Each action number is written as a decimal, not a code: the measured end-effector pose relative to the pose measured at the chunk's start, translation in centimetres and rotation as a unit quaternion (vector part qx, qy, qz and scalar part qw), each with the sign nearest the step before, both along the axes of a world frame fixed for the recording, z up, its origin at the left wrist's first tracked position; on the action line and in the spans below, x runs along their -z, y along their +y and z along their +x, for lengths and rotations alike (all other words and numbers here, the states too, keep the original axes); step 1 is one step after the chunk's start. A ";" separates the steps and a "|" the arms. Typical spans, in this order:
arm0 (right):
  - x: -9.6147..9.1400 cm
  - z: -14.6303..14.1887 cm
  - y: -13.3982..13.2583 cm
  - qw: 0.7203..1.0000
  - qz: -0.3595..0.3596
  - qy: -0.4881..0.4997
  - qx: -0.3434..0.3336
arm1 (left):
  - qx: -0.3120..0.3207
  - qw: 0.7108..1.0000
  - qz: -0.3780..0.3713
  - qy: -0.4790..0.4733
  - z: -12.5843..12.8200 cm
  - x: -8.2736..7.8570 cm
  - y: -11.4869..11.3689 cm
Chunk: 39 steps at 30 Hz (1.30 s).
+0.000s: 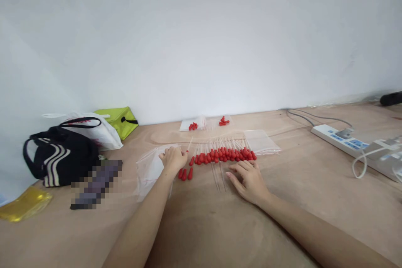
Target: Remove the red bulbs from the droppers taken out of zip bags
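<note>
My left hand (173,160) has its fingers curled round a glass dropper (189,145), whose red bulb shows at the thumb side. Under that hand and forearm lies a clear zip bag (146,169). Three red rubber bulbs (184,174) rest just right of my left wrist. A dense row of red-bulbed droppers (224,154) spreads across the middle, thin tubes pointing to the wall. My right hand (250,181) lies palm down at the row's near right edge, fingers apart, holding nothing visible. Beside its thumb are a few bare glass tubes (219,178).
More bagged droppers (204,124) lie near the wall. A stack of clear zip bags (262,142) sits right of the row. At far right is a power strip (342,140) with cables. A black bag (67,157), a green bag (121,121) and a yellow packet (27,204) stand left.
</note>
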State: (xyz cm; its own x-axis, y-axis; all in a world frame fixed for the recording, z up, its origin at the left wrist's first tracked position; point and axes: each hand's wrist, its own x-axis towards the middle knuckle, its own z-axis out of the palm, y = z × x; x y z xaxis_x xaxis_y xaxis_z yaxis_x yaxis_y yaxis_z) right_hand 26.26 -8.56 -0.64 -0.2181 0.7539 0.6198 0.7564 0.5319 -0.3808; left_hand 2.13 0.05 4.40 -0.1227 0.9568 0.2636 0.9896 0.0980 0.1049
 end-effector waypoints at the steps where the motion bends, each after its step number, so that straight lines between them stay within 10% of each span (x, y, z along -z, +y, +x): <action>1: 0.2 0.3 -0.2 1.000 0.002 0.000 0.004 | 0.001 1.000 0.011 0.004 -0.1 -0.3 -0.5; 14: -0.3 1.3 -1.3 0.990 0.126 -0.056 -0.032 | 0.439 0.876 0.201 -0.012 2.9 2.2 -9.0; 39: -0.6 0.0 -0.9 0.984 0.118 -0.082 -0.106 | 0.474 0.858 0.196 -0.031 3.4 3.1 -8.3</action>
